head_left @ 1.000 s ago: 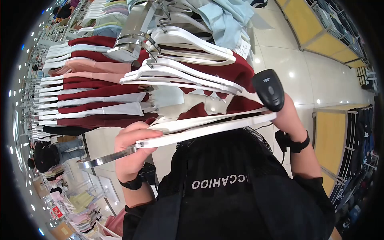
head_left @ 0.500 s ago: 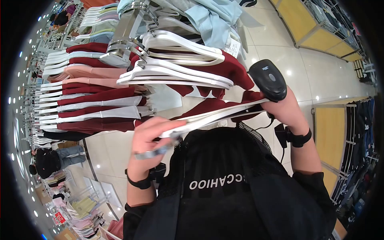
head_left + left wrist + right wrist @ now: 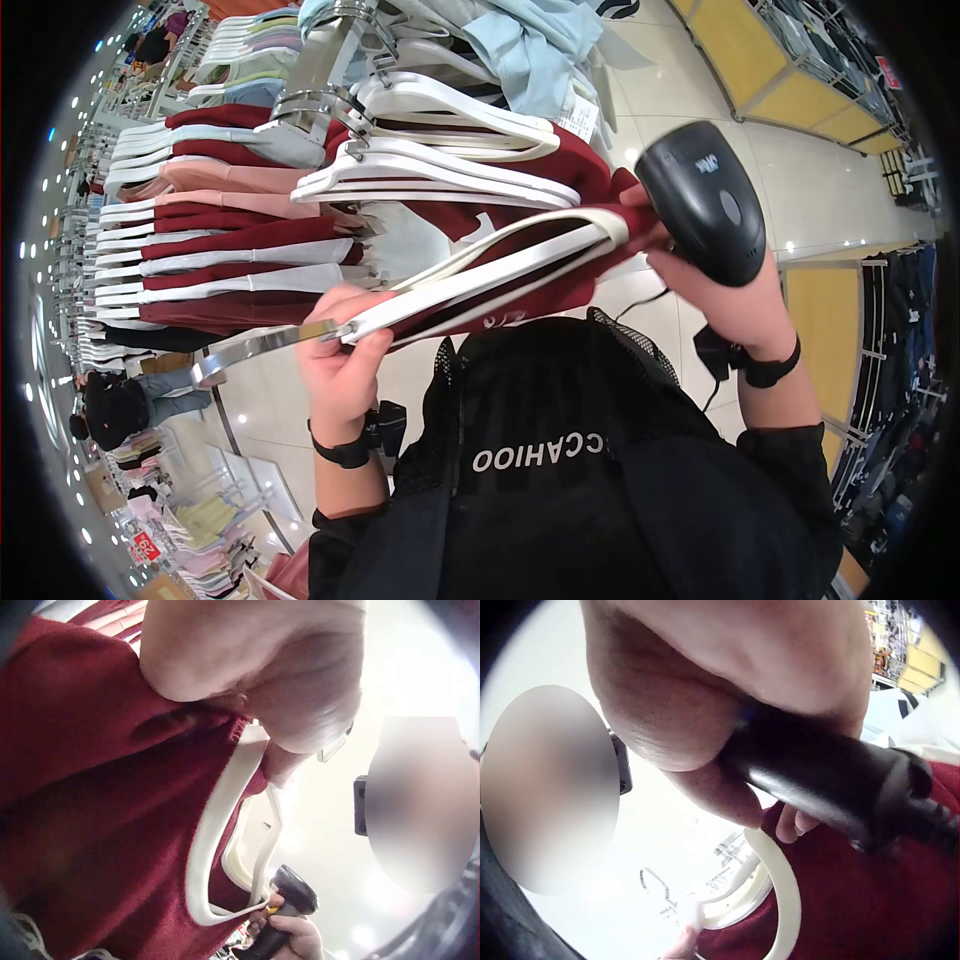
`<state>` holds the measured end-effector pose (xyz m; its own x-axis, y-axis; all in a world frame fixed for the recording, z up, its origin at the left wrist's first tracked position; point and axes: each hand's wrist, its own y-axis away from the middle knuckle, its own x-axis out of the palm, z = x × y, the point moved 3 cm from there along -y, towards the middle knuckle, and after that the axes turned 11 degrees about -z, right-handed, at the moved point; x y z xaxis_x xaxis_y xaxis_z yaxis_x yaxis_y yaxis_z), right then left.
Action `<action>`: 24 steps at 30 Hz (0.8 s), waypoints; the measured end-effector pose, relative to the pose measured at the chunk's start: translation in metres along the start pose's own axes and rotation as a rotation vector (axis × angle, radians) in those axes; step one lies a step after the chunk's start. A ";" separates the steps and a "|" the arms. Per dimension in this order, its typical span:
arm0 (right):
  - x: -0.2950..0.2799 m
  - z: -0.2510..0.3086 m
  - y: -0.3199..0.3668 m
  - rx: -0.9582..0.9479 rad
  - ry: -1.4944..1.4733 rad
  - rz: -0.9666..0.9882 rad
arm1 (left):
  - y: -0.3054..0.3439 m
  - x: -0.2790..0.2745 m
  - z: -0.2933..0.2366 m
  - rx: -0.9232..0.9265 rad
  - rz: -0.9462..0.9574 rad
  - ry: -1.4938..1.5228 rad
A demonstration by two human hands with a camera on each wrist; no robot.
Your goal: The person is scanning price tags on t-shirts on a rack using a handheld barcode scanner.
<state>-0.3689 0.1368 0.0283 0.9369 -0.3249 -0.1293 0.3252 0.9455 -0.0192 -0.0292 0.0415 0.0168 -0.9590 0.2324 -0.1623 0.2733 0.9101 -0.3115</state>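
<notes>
In the head view my left hand (image 3: 343, 365) pinches a white hanger (image 3: 470, 283) at the base of its metal hook (image 3: 265, 345). A dark red garment (image 3: 560, 290) with cream trim hangs on it. My right hand (image 3: 725, 295) grips a black handheld scanner (image 3: 703, 200) above the garment's far end, and its fingers touch the red fabric and trim. The right wrist view shows the scanner's handle (image 3: 817, 772) inside the right palm (image 3: 675, 690). In the left wrist view the red cloth (image 3: 97, 787) drapes below the left hand (image 3: 255, 667).
White hangers (image 3: 440, 175) with red garments hang from a metal rail (image 3: 318, 85) just beyond my hands. More red, pink and white clothes (image 3: 230, 240) are racked at the left. Wooden-sided racks (image 3: 825, 330) stand at the right. A person in black (image 3: 115, 405) is at the lower left.
The left hand moved right, then back left, with its hanger. The red garment has turned so its neckline trim shows. The scanner has come nearer the camera, over the garment's far end.
</notes>
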 end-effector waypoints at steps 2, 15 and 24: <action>-0.005 0.005 -0.011 -0.193 0.213 -0.056 | -0.002 0.000 -0.004 0.065 0.008 0.006; 0.012 0.032 -0.051 -0.572 0.445 0.266 | -0.021 -0.006 -0.022 0.008 0.056 0.028; 0.036 0.044 -0.052 -0.547 0.418 0.333 | -0.038 0.003 -0.035 0.078 0.138 -0.157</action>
<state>-0.3467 0.0746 0.0686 0.8121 -0.0873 -0.5770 -0.1782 0.9044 -0.3876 -0.0447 0.0195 0.0611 -0.8901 0.2913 -0.3507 0.4122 0.8427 -0.3463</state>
